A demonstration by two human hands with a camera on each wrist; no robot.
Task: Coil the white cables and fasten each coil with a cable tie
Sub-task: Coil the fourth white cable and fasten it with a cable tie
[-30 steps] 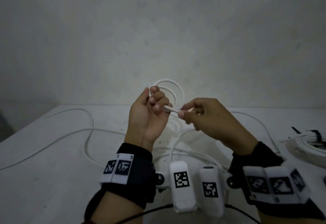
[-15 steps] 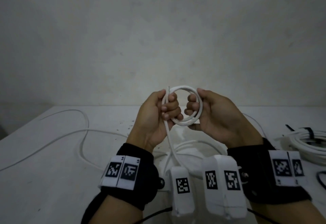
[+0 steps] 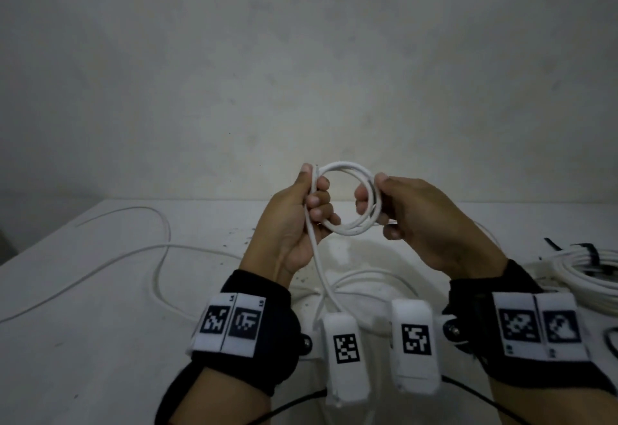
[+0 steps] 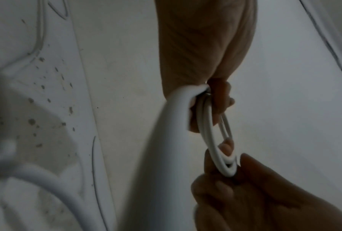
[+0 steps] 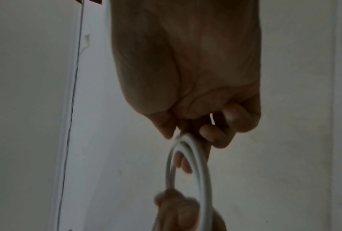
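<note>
- White and rubbery is how the cable reads in the head view: a small coil of a few turns held up in the air above the counter, between both hands. The left hand has its fingers curled round the left side of the coil, with the cable's short end poking up by the thumb. The right hand pinches the right side, thumb on top and fingers underneath.
- My guess is it's light, bendy and a bit springy, so the turns will want to pop open. Best hold is right where the turns stack, one hand on each side.
- Loose tail drops from the left hand down to the counter and goes behind the wrist cameras, so I can't tell how much is left to wind. An already tied bundle sits at the right edge, cut off by the frame.
- Left wrist view: the coil shows edge-on, with the right hand clamping its near end. The thick blurry tail hides most of the left hand's fingers.
- Right wrist view: dim and soft. The coil runs edge-on from the right hand to the blurry left hand. No loose cable tie is visible anywhere.
</note>
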